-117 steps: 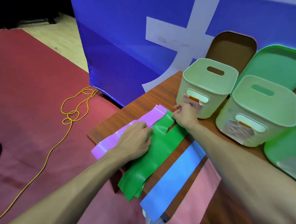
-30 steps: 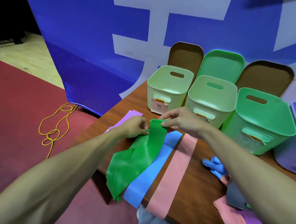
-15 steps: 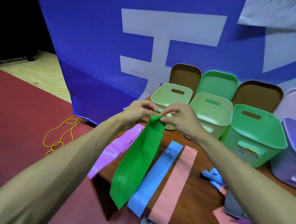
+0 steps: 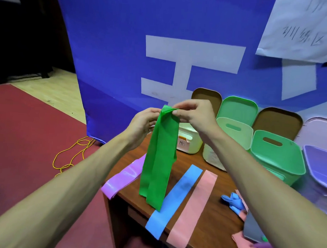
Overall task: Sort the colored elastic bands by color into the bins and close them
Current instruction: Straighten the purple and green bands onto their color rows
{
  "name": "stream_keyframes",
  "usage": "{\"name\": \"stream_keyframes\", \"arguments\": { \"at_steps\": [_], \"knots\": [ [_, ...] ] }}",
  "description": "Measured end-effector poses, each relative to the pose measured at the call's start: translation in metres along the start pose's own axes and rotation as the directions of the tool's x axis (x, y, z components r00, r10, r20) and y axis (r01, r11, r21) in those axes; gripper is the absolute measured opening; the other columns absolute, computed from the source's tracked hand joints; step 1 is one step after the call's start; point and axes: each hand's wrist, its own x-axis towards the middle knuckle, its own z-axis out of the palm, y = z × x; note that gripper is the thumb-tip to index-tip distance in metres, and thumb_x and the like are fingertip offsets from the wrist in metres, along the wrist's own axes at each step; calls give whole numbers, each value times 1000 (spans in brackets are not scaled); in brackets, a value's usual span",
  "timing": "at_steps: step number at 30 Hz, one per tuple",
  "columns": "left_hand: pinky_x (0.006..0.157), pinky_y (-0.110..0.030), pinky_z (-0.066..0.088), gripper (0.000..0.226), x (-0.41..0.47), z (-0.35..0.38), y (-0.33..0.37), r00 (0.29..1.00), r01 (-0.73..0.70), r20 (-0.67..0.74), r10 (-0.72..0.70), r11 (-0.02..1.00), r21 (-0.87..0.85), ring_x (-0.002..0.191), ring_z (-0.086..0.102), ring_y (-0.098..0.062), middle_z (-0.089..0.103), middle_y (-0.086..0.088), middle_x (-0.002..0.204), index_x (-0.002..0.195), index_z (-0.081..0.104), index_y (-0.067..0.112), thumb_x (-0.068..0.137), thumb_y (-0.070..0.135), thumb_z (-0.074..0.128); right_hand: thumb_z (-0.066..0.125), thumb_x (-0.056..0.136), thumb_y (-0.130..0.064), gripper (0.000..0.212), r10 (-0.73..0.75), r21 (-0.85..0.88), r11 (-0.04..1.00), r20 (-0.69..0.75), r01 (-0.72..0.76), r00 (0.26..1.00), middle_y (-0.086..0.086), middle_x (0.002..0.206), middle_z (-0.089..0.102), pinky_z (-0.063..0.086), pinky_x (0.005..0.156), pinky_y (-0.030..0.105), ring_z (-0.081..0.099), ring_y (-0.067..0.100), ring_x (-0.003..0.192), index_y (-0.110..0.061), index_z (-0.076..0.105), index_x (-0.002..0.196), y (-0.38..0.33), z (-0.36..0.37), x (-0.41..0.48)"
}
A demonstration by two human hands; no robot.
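A green elastic band [image 4: 158, 160] hangs folded above the wooden table [image 4: 213, 214]. My left hand [image 4: 143, 123] and my right hand [image 4: 194, 113] both pinch its top end, close together. Flat on the table lie a purple band [image 4: 122, 178], a blue band [image 4: 175, 198] and a pink band [image 4: 193, 204]. Behind stand open bins: a pale green bin [image 4: 188, 141] partly hidden by the green band, a light green bin [image 4: 230, 137], a darker green bin [image 4: 276, 157] and a purple bin [image 4: 318, 164].
Lids lean upright behind the bins against a blue banner [image 4: 161, 49]: a brown lid [image 4: 206, 96], a green lid [image 4: 238, 109], another brown lid [image 4: 277, 120]. A heap of crumpled bands [image 4: 236, 200] lies at the right. A yellow cord [image 4: 72, 157] lies on the red carpet.
Both hands lifted the green band off the table and raised it higher; its lower end now hangs over the table, clear of the edge. My view tilted upward.
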Motion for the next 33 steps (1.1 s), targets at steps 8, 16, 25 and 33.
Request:
{"name": "stream_keyframes", "arguments": {
  "at_steps": [8, 16, 25, 33],
  "knots": [
    [80, -25, 48, 25, -18, 8, 0, 986, -114, 136, 94, 982, 150, 92, 65, -14, 70, -4, 101, 107, 66, 7, 88, 13, 50, 72, 75, 0, 17, -1, -29, 1000, -88, -2, 996, 3, 74, 70, 57, 68, 29, 66, 14, 70, -17, 72, 73, -34, -14, 7],
    [89, -38, 53, 26, 0, 18, -11, 974, -222, 76, 214, 823, 523, 96, 66, -15, 72, -2, 99, 103, 70, 15, 93, 3, 49, 77, 73, -13, 12, -89, -392, 919, -127, 32, 988, -5, 75, 72, 56, 84, 40, 69, 13, 78, -24, 73, 73, -36, -41, 6],
    [55, -16, 49, 22, -1, 35, -13, 993, -3, -107, 40, 947, 322, 65, 64, -4, 71, -4, 81, 88, 71, 8, 87, 3, 50, 68, 78, -2, 19, -62, -285, 957, -23, 53, 998, 1, 72, 67, 53, 61, 28, 62, 14, 67, -20, 66, 72, -43, -43, 0],
    [73, -37, 55, 34, -6, -2, -15, 977, 101, 47, -208, 644, 758, 87, 68, -24, 73, -8, 92, 93, 73, 16, 80, -1, 47, 64, 81, 4, 16, 48, -126, 992, 137, -30, 989, 4, 72, 62, 58, 61, 32, 62, 17, 69, -10, 65, 75, -35, -27, -6]
  ]
}}
